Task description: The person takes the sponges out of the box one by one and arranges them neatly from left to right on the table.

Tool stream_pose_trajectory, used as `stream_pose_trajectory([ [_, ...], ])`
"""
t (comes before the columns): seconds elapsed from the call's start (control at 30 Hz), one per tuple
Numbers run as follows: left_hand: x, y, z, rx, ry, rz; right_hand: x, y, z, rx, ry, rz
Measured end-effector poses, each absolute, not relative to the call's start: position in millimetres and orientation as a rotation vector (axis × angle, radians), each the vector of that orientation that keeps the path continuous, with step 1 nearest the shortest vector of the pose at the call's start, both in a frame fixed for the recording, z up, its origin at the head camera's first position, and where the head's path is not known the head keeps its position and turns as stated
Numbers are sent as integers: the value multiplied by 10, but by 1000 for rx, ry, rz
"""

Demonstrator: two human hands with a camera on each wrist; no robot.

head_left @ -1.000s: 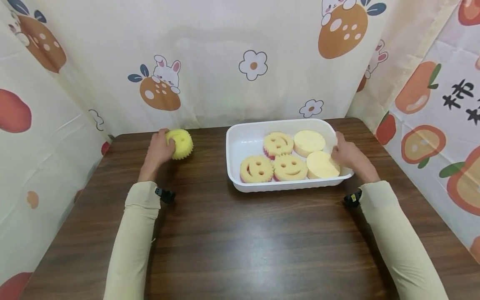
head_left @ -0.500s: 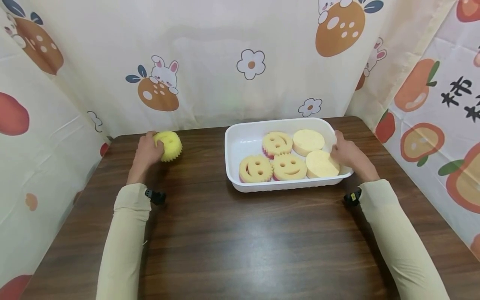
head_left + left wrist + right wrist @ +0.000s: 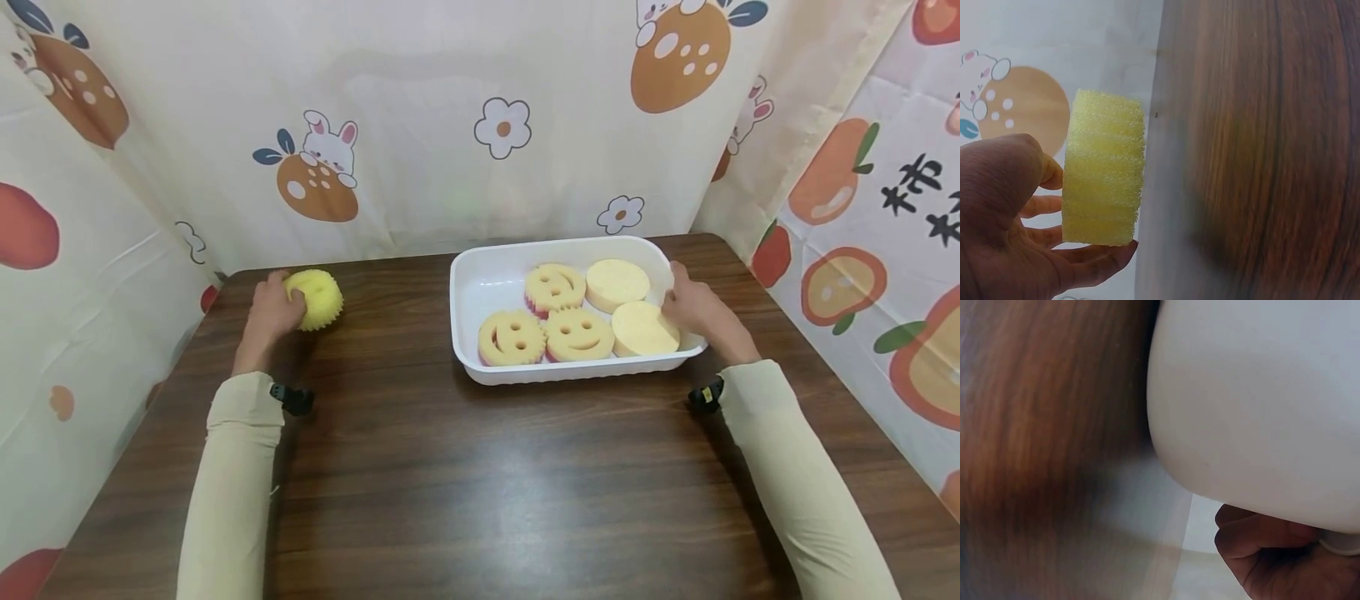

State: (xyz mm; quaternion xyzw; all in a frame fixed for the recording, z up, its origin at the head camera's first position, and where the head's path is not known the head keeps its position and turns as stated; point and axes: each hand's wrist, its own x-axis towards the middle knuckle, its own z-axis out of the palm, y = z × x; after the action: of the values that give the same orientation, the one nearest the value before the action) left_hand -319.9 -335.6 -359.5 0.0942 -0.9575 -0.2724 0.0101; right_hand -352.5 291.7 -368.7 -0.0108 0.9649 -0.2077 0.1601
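At the far left of the table, my left hand [image 3: 266, 317] grips a round yellow sponge [image 3: 321, 298] with a toothed edge and a face cut into it. The left wrist view gives its ribbed side [image 3: 1104, 169], thumb and fingers around it; part of the face is covered by the hand in the head view. My right hand [image 3: 699, 312] holds the right end of a white plastic tray [image 3: 487, 372], its fingers curled at the rim in the right wrist view. Inside the tray lie three smiley sponges [image 3: 580, 335] and two plain round sponges [image 3: 617, 283].
The brown wood-grain table [image 3: 465, 483] stretches in front of the tray and between the hands. A printed curtain [image 3: 420, 167] hangs along the table's back edge, and more patterned cloth [image 3: 847, 275] closes the right side.
My left hand has carried the yellow sponge leftward along the back of the table. The right hand and the tray have stayed in place.
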Motion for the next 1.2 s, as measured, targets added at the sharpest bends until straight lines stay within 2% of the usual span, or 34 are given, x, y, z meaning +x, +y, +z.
stream_pose_trajectory([
  [0.83, -3079, -3682, -3661, 370, -3040, -841, -3514, 2902, -3685, -71, 2804, -527],
  [1.2, -3053, -3685, -3653, 378, -3023, -834, -3525, 2926, -3711, -67, 2812, -527],
])
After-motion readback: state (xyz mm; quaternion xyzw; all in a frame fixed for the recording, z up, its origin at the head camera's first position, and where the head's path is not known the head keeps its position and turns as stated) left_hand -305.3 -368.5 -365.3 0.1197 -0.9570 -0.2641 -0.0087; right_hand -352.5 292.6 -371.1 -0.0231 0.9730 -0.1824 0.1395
